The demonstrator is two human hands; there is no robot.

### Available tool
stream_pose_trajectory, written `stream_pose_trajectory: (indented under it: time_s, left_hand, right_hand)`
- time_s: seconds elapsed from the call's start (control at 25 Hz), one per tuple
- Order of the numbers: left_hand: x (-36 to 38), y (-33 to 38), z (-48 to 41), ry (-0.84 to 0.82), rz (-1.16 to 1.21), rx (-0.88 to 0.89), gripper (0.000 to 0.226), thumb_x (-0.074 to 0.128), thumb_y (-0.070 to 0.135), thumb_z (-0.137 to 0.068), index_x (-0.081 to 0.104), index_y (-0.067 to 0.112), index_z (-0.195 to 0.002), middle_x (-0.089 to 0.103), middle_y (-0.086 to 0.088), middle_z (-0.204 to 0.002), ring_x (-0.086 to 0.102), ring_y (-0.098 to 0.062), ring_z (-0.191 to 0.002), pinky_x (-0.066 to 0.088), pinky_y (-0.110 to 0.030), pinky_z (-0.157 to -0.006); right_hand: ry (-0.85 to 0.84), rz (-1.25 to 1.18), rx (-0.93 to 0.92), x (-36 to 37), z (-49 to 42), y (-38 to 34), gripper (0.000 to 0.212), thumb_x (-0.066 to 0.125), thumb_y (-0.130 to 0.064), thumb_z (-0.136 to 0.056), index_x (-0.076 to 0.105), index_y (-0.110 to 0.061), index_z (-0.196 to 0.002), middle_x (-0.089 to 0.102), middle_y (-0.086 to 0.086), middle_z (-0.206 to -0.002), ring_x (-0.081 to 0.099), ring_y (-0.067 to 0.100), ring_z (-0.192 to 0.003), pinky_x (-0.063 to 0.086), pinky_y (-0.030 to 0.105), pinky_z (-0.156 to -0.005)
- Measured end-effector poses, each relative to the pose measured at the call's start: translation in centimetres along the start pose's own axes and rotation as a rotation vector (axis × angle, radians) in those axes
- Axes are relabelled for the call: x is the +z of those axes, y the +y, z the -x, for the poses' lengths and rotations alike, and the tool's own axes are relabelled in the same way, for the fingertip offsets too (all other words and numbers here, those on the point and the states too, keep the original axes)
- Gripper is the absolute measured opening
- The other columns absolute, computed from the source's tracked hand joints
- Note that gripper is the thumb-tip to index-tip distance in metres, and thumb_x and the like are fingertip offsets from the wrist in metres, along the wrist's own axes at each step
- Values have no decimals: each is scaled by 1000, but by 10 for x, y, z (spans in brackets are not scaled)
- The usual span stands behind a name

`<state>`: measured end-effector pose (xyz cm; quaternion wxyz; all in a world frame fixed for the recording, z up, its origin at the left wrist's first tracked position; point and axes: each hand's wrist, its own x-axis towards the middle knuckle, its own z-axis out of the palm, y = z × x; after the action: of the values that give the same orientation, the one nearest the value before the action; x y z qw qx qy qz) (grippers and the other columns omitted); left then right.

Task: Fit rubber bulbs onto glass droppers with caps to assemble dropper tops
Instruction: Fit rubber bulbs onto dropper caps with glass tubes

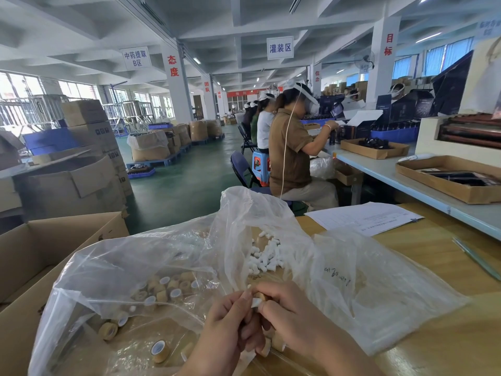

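My left hand (230, 325) and my right hand (291, 314) meet at the bottom middle, over a clear plastic bag (151, 267). Between their fingertips sit a white rubber bulb (255, 303) and a tan wood-look cap (261, 296); the left fingers pinch the bulb and the right fingers grip the cap. Two more tan caps (272, 344) lie under my right palm. Several loose caps (162, 290) lie inside the bag to the left. A pile of white bulbs (264, 257) lies in the bag farther back.
An open cardboard box (54, 240) stands at the left under the bag. A paper sheet (363, 217) and thin glass tubes (475, 256) lie on the wooden table at the right. Seated people work at a long bench (406, 180) beyond.
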<state>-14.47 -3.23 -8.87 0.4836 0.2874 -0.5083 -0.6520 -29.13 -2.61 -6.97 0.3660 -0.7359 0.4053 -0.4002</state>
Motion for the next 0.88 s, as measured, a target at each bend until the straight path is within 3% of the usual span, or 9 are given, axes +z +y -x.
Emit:
stream_pose_trajectory:
  time_s: [0.16,0.28,0.44,0.56,0.6,0.72,0.88]
  left_hand:
    - [-4,-3,-3,194,-177,90,48,50,17,-97,56,9,-50,32,-5,-37,34,-17,-32,32,-23,-36]
    - [-10,-1,-3,283,-409,166,47,49,21,-96,58,12,-50,37,-5,-37,37,-18,-35,30,-23,-36]
    - [-12,-1,-2,253,-624,211,44,48,25,-95,60,9,-56,39,-4,-37,36,-16,-37,29,-26,-40]
    - [-12,0,0,203,-664,227,42,47,27,-95,64,6,-62,40,-4,-40,36,-15,-39,28,-24,-41]
    - [-12,0,0,182,-658,222,44,46,27,-94,63,2,-63,41,-5,-39,36,-15,-39,28,-24,-41]
    - [-12,0,-1,141,-614,185,46,44,18,-98,59,-3,-60,43,-6,-37,39,-17,-37,31,-25,-40]
    - [-11,-1,-3,116,-497,135,44,42,10,-100,52,-19,-69,34,-5,-37,39,-19,-36,35,-26,-40]
  right_hand:
    - [-28,15,-42,2,-2,-1,19,48,-28,-94,60,-29,-79,53,-12,-64,55,4,-61,44,22,-58]
    - [-63,122,-72,-1,-4,-1,20,47,-42,-92,62,-34,-102,58,-13,-75,55,1,-63,46,20,-60]
    - [-98,169,35,-3,-4,3,33,43,-59,-89,59,-38,-108,61,-11,-80,57,2,-63,53,36,-68]
    - [-120,201,92,-3,-4,1,31,41,-58,-93,60,-34,-101,63,-11,-88,63,8,-79,54,40,-80]
    - [-131,190,108,-2,-4,-1,33,41,-56,-95,60,-29,-95,62,-9,-83,60,10,-76,52,41,-80]
    - [-140,116,153,-2,-4,-4,38,41,-43,-98,55,-10,-85,47,-12,-58,45,6,-57,47,36,-65]
    - [-130,40,195,-2,-3,-7,31,38,-28,-96,50,-7,-77,41,-15,-45,38,2,-46,35,29,-55]
